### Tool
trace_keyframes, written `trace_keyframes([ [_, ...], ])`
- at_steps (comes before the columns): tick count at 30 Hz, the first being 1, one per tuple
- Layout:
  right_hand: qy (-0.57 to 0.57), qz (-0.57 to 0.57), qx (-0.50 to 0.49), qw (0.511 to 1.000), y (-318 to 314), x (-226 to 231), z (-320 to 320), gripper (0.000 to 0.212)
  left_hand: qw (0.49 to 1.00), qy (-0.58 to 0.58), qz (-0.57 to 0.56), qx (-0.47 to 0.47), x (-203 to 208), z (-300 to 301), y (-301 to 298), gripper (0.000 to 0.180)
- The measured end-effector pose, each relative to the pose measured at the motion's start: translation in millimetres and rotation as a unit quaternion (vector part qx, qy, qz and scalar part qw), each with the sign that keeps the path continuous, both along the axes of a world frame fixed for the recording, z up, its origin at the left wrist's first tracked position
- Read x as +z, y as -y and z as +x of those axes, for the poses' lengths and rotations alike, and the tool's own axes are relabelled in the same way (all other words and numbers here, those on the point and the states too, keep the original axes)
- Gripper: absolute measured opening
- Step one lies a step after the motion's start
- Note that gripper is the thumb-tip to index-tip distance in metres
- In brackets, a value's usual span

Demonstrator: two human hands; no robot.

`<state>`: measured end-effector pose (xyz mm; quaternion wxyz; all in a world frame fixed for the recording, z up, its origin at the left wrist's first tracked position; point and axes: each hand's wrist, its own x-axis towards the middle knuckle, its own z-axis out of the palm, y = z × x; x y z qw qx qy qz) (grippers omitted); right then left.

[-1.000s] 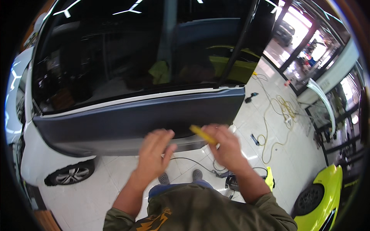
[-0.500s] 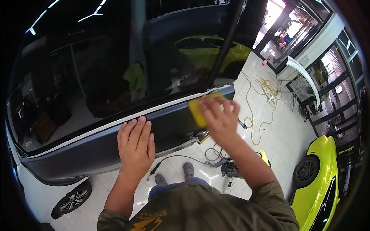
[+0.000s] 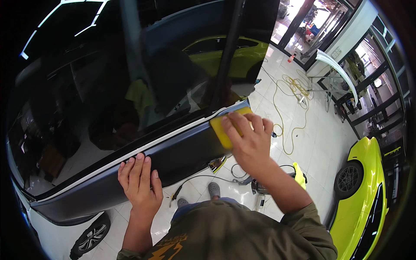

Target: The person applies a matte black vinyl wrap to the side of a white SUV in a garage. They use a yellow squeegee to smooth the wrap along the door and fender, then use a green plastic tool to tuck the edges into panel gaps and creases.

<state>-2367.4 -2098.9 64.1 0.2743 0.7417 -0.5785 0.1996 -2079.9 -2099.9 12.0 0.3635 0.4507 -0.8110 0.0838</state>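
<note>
Well, the yellow pad (image 3: 220,133) lies under the right hand (image 3: 253,143); partly covered.

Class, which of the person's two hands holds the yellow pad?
The right hand: it grips the yellow pad, whereas the left hand, holding nothing, lies on the dark panel.

At four o'clock sits a lime-green car (image 3: 369,177); at two, yellow cord (image 3: 299,89) lies tangled on white tiles (image 3: 318,130) near a curved white panel (image 3: 340,69).

Shirt (image 3: 242,229) — orange lettering (image 3: 177,241), barely legible.
</note>
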Motion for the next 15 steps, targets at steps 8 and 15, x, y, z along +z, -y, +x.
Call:
trace_keyframes([
  [8, -0.023, -0.029, -0.065, 0.997, 17.4, 35.8, -61.2, 0.039, 1.000, 0.017, -0.001, 0.003, 3.8, -3.0, 5.9, 0.041],
  [15, -0.016, 0.006, -0.016, 1.000, -5.9, 4.1, -9.1, 0.039, 1.000, 0.018, -0.006, 0.001, 1.7, -1.8, -3.5, 0.041],
])
